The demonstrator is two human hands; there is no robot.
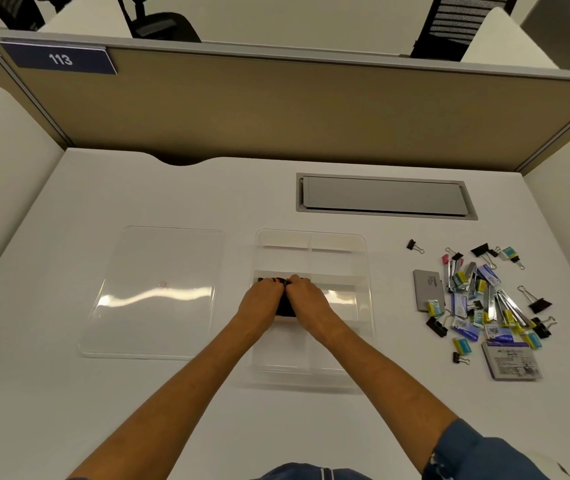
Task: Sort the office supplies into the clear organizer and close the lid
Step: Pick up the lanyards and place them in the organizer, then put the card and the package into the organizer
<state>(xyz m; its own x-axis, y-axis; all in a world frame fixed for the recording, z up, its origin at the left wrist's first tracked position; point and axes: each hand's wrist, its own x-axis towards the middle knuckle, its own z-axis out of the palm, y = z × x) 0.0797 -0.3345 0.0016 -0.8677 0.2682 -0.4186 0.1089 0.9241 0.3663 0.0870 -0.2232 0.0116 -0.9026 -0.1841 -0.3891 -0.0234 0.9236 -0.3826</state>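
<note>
The clear organizer [356,258] sits open at the middle of the white desk, divided into compartments. Its clear lid [159,292] lies flat to the left, apart from it. My left hand [259,301] and my right hand [306,297] meet side by side over the organizer's middle-left compartment, fingers curled round a black item with orange marks [285,306], mostly hidden under them. A heap of office supplies [484,299] lies on the desk to the right: black binder clips, nail clippers, small staple boxes and a grey card case.
A grey cable hatch [383,197] is set into the desk behind the organizer. A tan partition [276,109] closes the back, white side panels flank the desk. One binder clip [413,244] lies apart from the heap.
</note>
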